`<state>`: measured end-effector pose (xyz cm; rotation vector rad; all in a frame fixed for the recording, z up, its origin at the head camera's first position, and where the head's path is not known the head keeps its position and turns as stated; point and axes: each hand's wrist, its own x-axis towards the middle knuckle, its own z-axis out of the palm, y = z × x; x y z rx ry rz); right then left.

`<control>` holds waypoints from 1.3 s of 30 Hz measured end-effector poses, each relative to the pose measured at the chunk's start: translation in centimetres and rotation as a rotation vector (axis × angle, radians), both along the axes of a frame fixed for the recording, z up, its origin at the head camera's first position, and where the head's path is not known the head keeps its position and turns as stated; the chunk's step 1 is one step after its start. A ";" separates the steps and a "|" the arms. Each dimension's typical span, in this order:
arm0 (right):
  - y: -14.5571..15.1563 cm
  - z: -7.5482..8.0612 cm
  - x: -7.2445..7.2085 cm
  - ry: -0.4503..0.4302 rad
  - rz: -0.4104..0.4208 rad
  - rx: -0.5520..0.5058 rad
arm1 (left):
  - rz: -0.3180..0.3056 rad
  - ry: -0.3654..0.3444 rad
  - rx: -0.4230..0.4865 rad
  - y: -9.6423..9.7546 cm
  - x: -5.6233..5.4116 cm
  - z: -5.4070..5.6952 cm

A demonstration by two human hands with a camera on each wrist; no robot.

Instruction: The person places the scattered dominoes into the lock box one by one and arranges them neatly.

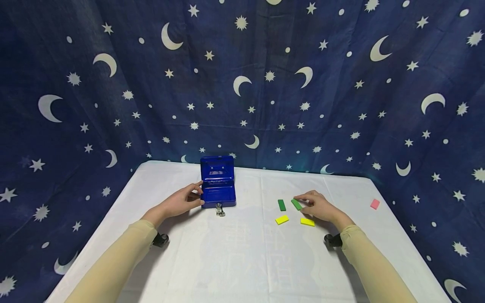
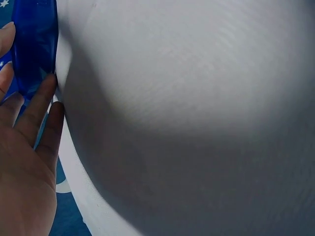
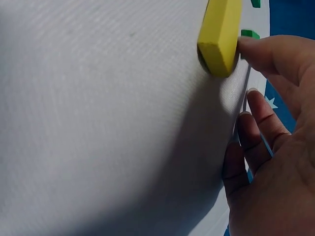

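An open blue metal cash box stands on the table with its lid raised at the back. My left hand touches the box's left side, its fingers spread along the wall; the left wrist view shows fingertips against the blue metal. Farther right, my right hand holds a green block between thumb and index finger, at the block's two ends. Just left of it lies a darker green block. Two yellow blocks, one left and one right, lie nearer the front. The right one looms large beside the thumb in the right wrist view.
A small padlock hangs at the box's front, by the latch. Toward the right edge of the white-covered table lies a pink block. Behind and at the sides hangs a dark blue curtain with moons and stars.
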<state>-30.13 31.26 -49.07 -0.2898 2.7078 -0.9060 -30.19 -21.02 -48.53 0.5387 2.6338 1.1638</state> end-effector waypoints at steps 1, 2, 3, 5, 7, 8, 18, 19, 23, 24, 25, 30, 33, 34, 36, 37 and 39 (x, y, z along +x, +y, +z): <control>0.0 0.0 0.0 0.000 0.000 -0.002 | 0.003 -0.004 0.003 0.0 0.0 0.0; 0.1 0.0 0.0 -0.001 -0.001 -0.004 | 0.005 -0.007 0.005 0.0 0.0 0.0; 0.1 0.1 0.1 0.001 0.001 -0.005 | 0.006 -0.005 0.002 0.0 0.0 0.0; 0.1 0.1 0.1 0.004 0.002 -0.004 | 0.008 -0.004 0.000 0.0 0.1 0.1; 0.1 0.1 0.2 0.005 -0.001 -0.002 | 0.010 -0.005 0.000 0.0 0.2 0.2; 0.1 0.1 0.2 0.003 -0.004 -0.002 | 0.010 -0.005 0.000 0.0 0.2 0.3; 0.3 -0.2 0.0 0.008 -0.024 -0.009 | 0.013 -0.019 -0.002 0.1 0.2 0.3; 0.3 -0.2 0.0 0.007 -0.026 -0.011 | 0.012 -0.019 -0.004 0.1 0.2 0.3; 0.3 -0.3 0.1 0.005 -0.033 -0.021 | 0.009 -0.022 -0.003 0.0 0.1 0.2; 0.3 -0.3 0.1 0.004 -0.036 -0.023 | 0.009 -0.024 -0.002 0.0 0.1 0.2; 0.3 -0.3 0.1 0.002 -0.039 -0.026 | 0.008 -0.026 0.001 0.0 0.1 0.2; 0.3 -0.4 0.1 0.001 -0.044 -0.037 | -0.001 -0.024 0.011 -0.1 0.2 0.3; 0.3 -0.5 0.1 0.002 -0.041 -0.041 | -0.004 -0.023 0.013 -0.1 0.2 0.3; 0.3 -0.5 0.1 0.004 -0.039 -0.041 | -0.001 -0.027 0.013 -0.1 0.2 0.2; 0.2 -0.5 0.2 0.004 -0.034 -0.039 | 0.000 -0.030 0.014 -0.1 0.1 0.2; 0.2 -0.4 0.2 0.003 -0.036 -0.039 | 0.000 -0.030 0.012 -0.1 0.1 0.2; 0.1 -0.4 0.2 -0.005 -0.049 -0.042 | -0.001 -0.025 0.007 0.0 0.1 0.2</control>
